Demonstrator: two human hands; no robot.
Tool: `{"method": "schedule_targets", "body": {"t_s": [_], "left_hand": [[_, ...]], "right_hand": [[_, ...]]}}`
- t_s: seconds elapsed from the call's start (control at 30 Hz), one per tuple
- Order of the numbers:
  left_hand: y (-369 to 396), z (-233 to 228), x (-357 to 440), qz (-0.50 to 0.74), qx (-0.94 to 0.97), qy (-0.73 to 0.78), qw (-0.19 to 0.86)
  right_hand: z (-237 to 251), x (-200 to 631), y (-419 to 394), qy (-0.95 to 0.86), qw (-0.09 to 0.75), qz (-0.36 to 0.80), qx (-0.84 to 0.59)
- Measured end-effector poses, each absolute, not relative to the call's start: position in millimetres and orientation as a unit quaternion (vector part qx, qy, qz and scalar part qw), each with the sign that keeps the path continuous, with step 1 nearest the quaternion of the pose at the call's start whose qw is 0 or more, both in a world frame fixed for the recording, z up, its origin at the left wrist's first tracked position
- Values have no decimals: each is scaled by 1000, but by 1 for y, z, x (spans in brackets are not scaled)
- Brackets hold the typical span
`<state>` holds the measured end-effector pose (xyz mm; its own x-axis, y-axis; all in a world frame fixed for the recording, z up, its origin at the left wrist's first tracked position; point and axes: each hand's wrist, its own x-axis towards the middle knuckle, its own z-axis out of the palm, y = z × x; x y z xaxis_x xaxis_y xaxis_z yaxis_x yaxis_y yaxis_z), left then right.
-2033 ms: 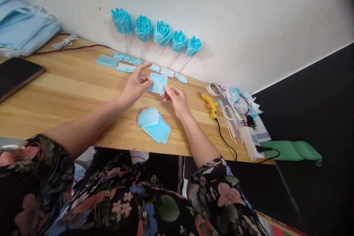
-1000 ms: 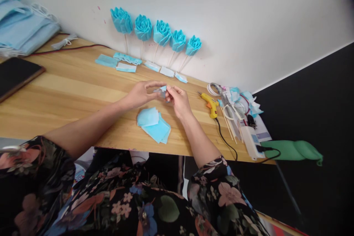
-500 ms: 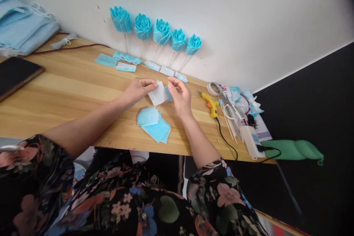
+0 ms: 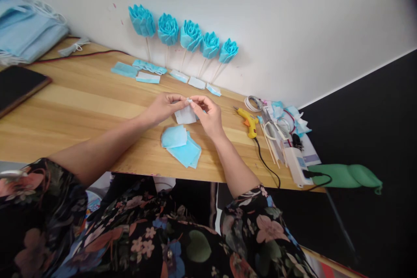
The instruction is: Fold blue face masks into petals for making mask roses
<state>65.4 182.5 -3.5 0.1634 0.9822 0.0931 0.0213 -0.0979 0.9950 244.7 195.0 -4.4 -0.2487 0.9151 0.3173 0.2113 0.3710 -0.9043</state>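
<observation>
- You pinched a white fabric square (image 4: 185, 115) between your left hand (image 4: 163, 107) and right hand (image 4: 208, 115).
- Your stack of squares (image 4: 180, 145) was light blue.
- The five fabric roses (image 4: 190, 34) were turquoise on pale sticks.
- Your table (image 4: 81, 104) showed light wood grain.
- The glue gun (image 4: 246, 119) was yellow with a black cord.
- Your sleeves (image 4: 257, 217) were black with pink, orange and blue flowers.
- The masks (image 4: 24, 30) were pale blue.
</observation>
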Motion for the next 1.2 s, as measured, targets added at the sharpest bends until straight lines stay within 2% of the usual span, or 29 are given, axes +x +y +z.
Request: {"method": "schedule_targets", "body": {"t_s": [0.53,1.2], "left_hand": [[184,-5,64,458,608,450,467],[184,-3,62,427,617,466,468]], "right_hand": [[-3,246,194,-740,432,355,-374],[-8,248,198,-732,454,348,-370]]}}
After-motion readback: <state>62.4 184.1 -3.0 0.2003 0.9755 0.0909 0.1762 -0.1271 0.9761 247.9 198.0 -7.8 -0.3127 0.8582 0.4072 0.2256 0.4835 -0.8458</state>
